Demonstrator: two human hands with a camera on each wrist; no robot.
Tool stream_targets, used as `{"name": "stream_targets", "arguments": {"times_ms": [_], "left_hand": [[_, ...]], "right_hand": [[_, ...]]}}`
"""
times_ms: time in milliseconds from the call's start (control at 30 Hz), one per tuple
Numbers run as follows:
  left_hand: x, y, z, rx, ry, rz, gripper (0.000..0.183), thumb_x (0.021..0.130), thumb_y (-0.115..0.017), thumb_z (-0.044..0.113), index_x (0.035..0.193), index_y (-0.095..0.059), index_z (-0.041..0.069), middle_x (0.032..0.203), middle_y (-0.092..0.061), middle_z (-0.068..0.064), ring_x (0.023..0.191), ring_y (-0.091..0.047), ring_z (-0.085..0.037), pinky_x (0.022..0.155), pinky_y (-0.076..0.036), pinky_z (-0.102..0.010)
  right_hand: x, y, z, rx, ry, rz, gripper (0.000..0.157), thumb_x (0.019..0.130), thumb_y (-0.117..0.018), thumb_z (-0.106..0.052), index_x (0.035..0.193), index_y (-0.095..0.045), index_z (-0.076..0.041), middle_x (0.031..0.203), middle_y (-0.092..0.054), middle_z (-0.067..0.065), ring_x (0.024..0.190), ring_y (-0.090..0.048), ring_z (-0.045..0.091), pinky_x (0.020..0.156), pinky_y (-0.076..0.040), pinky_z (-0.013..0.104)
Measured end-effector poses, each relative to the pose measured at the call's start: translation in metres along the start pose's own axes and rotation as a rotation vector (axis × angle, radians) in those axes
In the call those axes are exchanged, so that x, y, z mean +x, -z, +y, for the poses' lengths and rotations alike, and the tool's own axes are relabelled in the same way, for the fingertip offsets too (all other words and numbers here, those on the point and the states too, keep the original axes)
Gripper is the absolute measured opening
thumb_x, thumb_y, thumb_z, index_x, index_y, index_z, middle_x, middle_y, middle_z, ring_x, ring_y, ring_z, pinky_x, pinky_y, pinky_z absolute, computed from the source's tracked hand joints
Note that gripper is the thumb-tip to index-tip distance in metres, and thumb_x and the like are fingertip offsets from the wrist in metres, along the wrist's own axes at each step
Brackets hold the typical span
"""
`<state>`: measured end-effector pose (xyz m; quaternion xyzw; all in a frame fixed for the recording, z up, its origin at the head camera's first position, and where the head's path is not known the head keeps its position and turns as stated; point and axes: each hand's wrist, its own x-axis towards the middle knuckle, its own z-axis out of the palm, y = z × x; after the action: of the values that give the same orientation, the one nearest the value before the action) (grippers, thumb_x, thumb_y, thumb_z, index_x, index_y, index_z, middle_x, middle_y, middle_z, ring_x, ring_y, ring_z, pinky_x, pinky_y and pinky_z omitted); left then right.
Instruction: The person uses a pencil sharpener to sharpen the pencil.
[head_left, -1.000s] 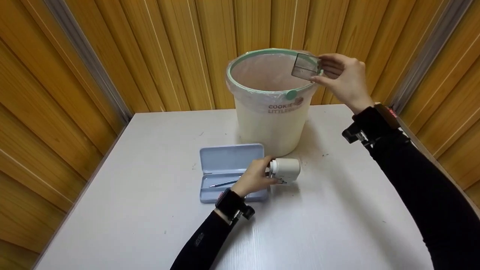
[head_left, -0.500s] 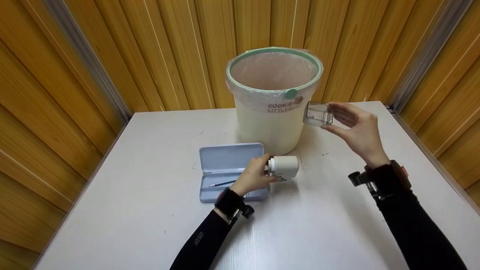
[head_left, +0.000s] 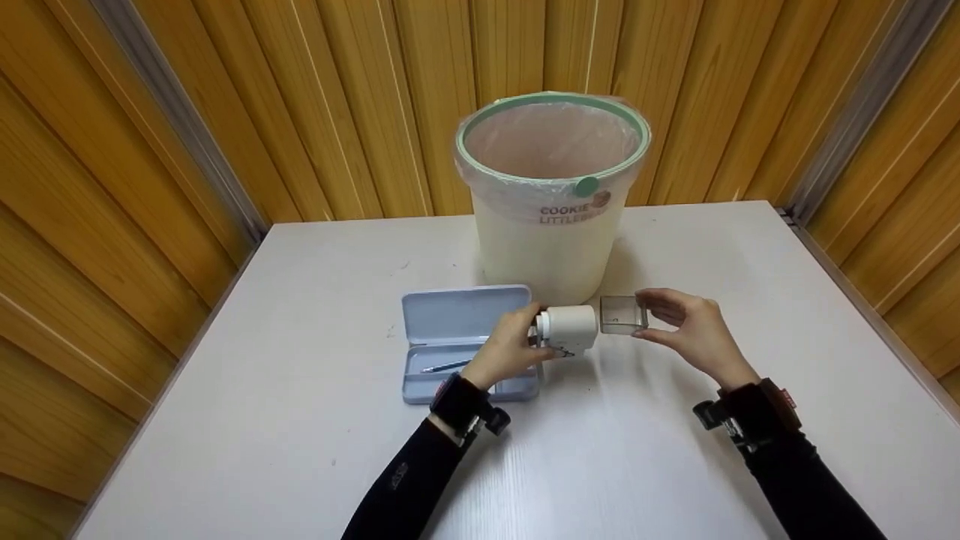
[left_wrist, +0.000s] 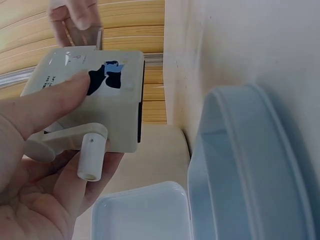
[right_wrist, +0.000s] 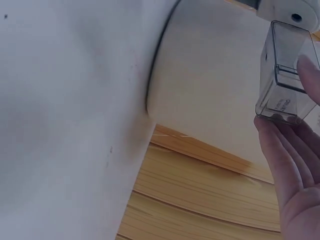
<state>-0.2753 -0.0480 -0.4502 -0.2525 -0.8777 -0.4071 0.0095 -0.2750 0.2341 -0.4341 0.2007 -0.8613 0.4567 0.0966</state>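
Note:
My left hand (head_left: 508, 349) grips a white hand-crank pencil sharpener (head_left: 573, 327) on its side above the table. In the left wrist view its crank handle (left_wrist: 92, 155) sticks out toward the camera, and the thumb lies on a face with a dark and blue print. My right hand (head_left: 694, 330) pinches a clear smoky shavings drawer (head_left: 621, 316) between thumb and fingers, close to the sharpener's right end. Whether the two touch, I cannot tell. No shavings show in the drawer (right_wrist: 285, 75) in the right wrist view.
Under the left hand lies an open light-blue pencil case (head_left: 465, 315) with a pencil (head_left: 446, 367) in it. Behind stands a cream trash bin (head_left: 547, 255) with a green rim and a clear liner. Wood-patterned walls (head_left: 360, 112) enclose the white table (head_left: 247, 420).
My right hand has brought the shavings drawer from over the bin's rim down past its right side to the sharpener's end. The left hand and sharpener have barely moved.

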Motion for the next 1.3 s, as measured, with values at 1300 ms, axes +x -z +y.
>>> {"name": "stream_targets", "arguments": {"times_ms": [1300], "left_hand": [[-0.001, -0.001, 0.008, -0.069, 0.001, -0.038, 0.058, 0.077, -0.081, 0.008, 0.128, -0.055, 0.001, 0.117, -0.068, -0.015, 0.105, -0.067, -0.026, 0.087, -0.054, -0.023]], "right_hand": [[-0.005, -0.044, 0.003, 0.263, -0.110, -0.163, 0.057, 0.072, -0.082, 0.003, 0.124, -0.059, 0.013, 0.122, -0.064, 0.031, 0.111, -0.067, 0.035, 0.093, -0.055, 0.036]]}}
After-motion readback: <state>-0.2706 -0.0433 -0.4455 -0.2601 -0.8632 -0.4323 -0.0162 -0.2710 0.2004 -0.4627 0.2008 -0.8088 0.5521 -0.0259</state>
